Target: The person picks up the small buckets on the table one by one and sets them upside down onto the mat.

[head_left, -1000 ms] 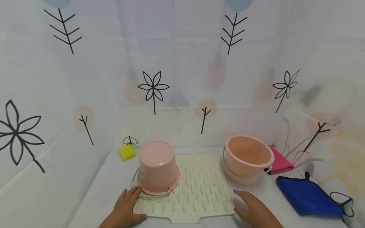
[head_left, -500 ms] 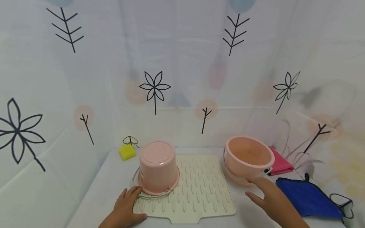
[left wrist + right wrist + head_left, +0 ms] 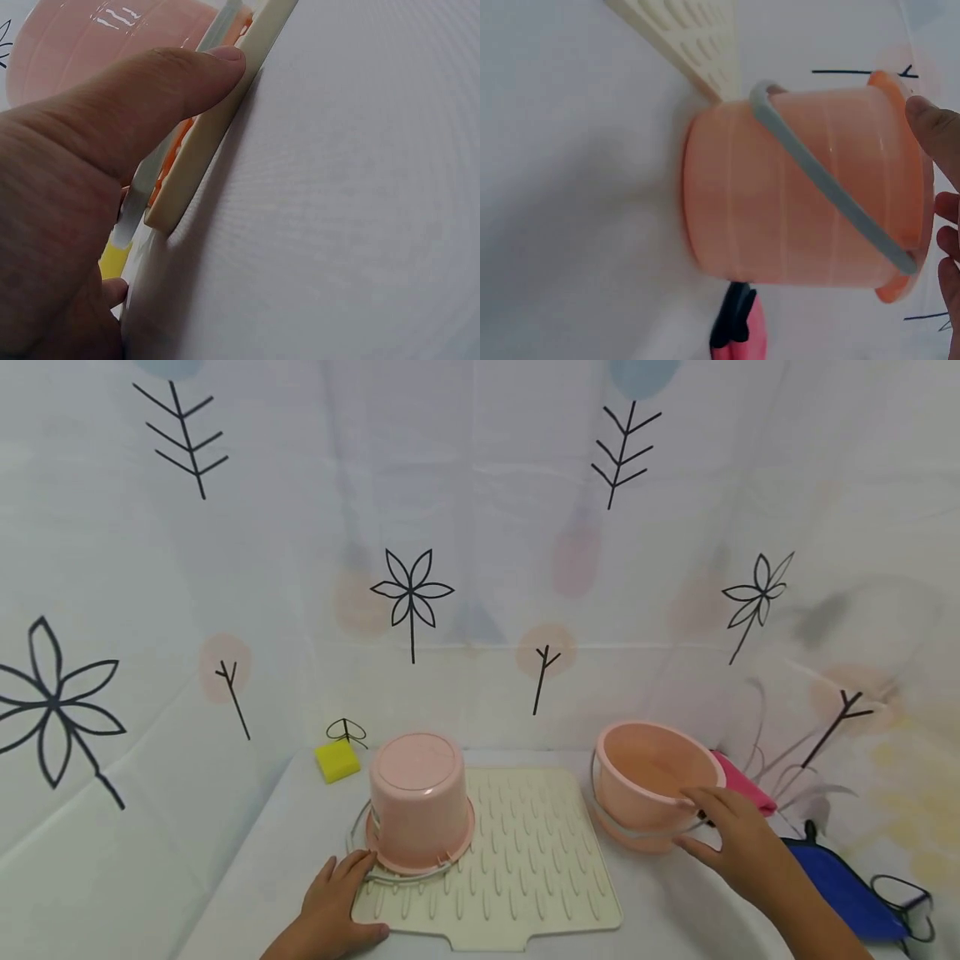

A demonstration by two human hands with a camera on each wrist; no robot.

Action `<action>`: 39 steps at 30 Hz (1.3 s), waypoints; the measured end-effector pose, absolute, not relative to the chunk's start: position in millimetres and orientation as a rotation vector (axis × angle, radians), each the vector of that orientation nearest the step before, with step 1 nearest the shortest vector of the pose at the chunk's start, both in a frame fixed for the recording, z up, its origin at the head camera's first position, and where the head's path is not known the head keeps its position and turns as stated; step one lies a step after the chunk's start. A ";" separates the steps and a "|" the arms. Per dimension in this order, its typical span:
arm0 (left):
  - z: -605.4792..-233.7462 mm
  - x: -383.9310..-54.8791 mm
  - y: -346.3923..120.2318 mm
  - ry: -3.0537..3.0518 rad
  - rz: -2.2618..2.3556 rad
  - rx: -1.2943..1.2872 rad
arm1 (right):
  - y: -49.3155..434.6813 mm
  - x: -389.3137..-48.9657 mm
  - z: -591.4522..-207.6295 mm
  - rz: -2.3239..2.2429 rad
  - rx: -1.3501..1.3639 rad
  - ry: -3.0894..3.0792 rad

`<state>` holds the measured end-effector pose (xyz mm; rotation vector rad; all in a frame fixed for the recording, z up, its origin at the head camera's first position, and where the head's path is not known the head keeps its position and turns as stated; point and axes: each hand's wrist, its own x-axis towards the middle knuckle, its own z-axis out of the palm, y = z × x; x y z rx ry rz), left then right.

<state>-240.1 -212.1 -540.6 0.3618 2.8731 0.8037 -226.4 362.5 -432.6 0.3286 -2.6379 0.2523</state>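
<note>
An upside-down pink bucket (image 3: 418,802) stands on the left part of a cream ridged draining board (image 3: 536,852), its pale handle lying around the rim. My left hand (image 3: 333,906) rests at the board's near left corner, fingers along the left side. In the left wrist view its thumb (image 3: 195,75) touches the board's edge. A second pink bucket (image 3: 637,814) stands upright right of the board, its grey handle (image 3: 832,187) hanging down the side. At that bucket's near right rim is my right hand (image 3: 738,847), fingers spread; firm contact is hard to tell.
A yellow sponge-like block (image 3: 337,761) lies at the back left of the white table (image 3: 262,860). Behind the upright bucket is a pink folded cloth item (image 3: 744,781). A blue pouch (image 3: 847,893) is partly covered by my right forearm. A patterned curtain (image 3: 480,527) hangs behind.
My right hand has left the board's right edge and moved right and up to the upright bucket's rim. The left hand and both buckets have stayed in place.
</note>
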 end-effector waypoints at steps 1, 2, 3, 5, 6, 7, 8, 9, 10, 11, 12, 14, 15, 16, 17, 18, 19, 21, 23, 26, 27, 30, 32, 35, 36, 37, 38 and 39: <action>-541.4 -240.2 -212.4 2.873 0.809 0.368 | 364.7 -228.4 -432.8 0.256 0.326 -2.657; -542.3 -240.4 -212.8 2.873 0.816 0.379 | 366.3 -230.3 -432.7 0.256 0.320 -2.676; -543.6 -240.8 -213.1 2.872 0.824 0.390 | 367.7 -232.2 -432.7 0.256 0.318 -2.698; -545.3 -241.0 -213.6 2.871 0.844 0.403 | 370.4 -236.5 -433.4 0.247 0.331 -2.723; -546.6 -241.5 -213.9 2.873 0.852 0.410 | 371.3 -238.6 -433.7 0.245 0.340 -2.735; -547.5 -241.7 -214.1 2.875 0.858 0.412 | 372.2 -240.8 -434.3 0.238 0.348 -2.747; -547.9 -241.5 -214.0 2.874 0.866 0.418 | 372.9 -243.0 -434.8 0.219 0.352 -2.758; -548.6 -241.8 -214.0 2.871 0.872 0.419 | 373.6 -245.1 -435.4 0.203 0.362 -2.768; -548.6 -242.2 -213.7 2.872 0.877 0.420 | 374.2 -247.3 -435.4 0.182 0.372 -2.772; -548.9 -242.9 -213.7 2.873 0.881 0.428 | 374.5 -249.4 -435.6 0.162 0.378 -2.778; -549.5 -243.7 -213.6 2.874 0.882 0.429 | 374.7 -251.2 -435.9 0.137 0.387 -2.777; -549.6 -244.9 -213.0 2.866 0.886 0.428 | 375.0 -254.8 -436.6 0.091 0.411 -2.771; -550.1 -245.9 -212.9 2.863 0.883 0.425 | 375.1 -256.6 -437.1 0.068 0.423 -2.767; -550.2 -246.5 -212.6 2.858 0.884 0.417 | 375.1 -258.1 -437.4 0.047 0.432 -2.764; -550.2 -247.1 -212.5 2.854 0.883 0.411 | 375.0 -259.6 -438.2 0.026 0.435 -2.766; -550.2 -247.5 -212.4 2.848 0.883 0.400 | 375.1 -261.0 -438.8 0.009 0.444 -2.764; -550.4 -247.9 -212.5 2.839 0.885 0.399 | 375.4 -262.2 -439.4 -0.004 0.449 -2.764; -551.2 -248.8 -213.6 2.835 0.885 0.417 | 375.7 -264.0 -440.8 -0.027 0.450 -2.766; -551.5 -249.0 -215.5 2.841 0.888 0.447 | 376.2 -265.6 -442.4 -0.028 0.461 -2.765; -553.2 -248.7 -217.4 2.851 0.891 0.480 | 377.4 -266.6 -445.4 -0.025 0.471 -2.756; -553.4 -248.3 -217.4 2.851 0.891 0.478 | 378.2 -267.0 -446.5 -0.022 0.475 -2.750; -552.8 -248.0 -215.9 2.836 0.889 0.435 | 379.8 -267.7 -449.3 -0.027 0.475 -2.723; -552.3 -248.2 -214.6 2.824 0.885 0.407 | 380.7 -268.2 -451.2 -0.035 0.475 -2.706; -551.0 -248.1 -213.2 2.822 0.869 0.388 | 381.0 -268.8 -453.7 -0.047 0.478 -2.671; -550.8 -247.9 -213.1 2.825 0.865 0.386 | 380.9 -269.2 -454.7 -0.048 0.482 -2.656; -550.6 -247.5 -213.2 2.831 0.861 0.388 | 381.0 -269.7 -455.7 -0.046 0.491 -2.640; -550.2 -247.0 -213.5 2.836 0.859 0.383 | 380.8 -270.2 -456.8 -0.047 0.498 -2.622; -549.9 -246.5 -214.0 2.841 0.857 0.380 | 380.4 -270.6 -457.9 -0.048 0.506 -2.607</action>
